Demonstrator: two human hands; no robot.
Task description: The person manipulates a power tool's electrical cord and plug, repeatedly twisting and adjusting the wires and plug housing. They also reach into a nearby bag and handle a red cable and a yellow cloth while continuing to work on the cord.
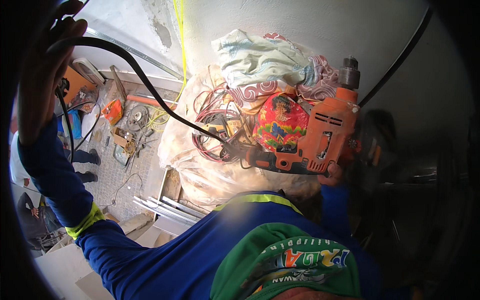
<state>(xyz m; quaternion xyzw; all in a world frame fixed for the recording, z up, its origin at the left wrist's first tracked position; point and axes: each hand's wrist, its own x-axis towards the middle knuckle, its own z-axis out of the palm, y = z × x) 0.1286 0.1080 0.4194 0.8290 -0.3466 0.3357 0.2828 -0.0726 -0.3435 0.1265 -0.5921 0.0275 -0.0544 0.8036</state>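
An orange-and-black power drill [322, 132] with a grey metal chuck is raised in front of me at the right, chuck pointing up. My right hand [334, 176] grips it from beneath, most of the fingers hidden behind its body. From the drill's handle a black power cord [145, 77] arcs up to the left. High at the left edge, my left hand [52, 60] holds this cord, which bends across it. Part of that hand is in shadow. Behind the drill are a red flowered cloth [280, 122] and a pale patterned cloth [265, 57].
The cloths lie on a large plastic-wrapped bundle [195, 170], beside coiled red wires [207, 142]. Tools and an orange bag [113, 111] lie on the paved floor at left, near other people's legs [87, 157]. Metal profiles [167, 209] lie low left; a yellow cord [182, 45] hangs by the wall.
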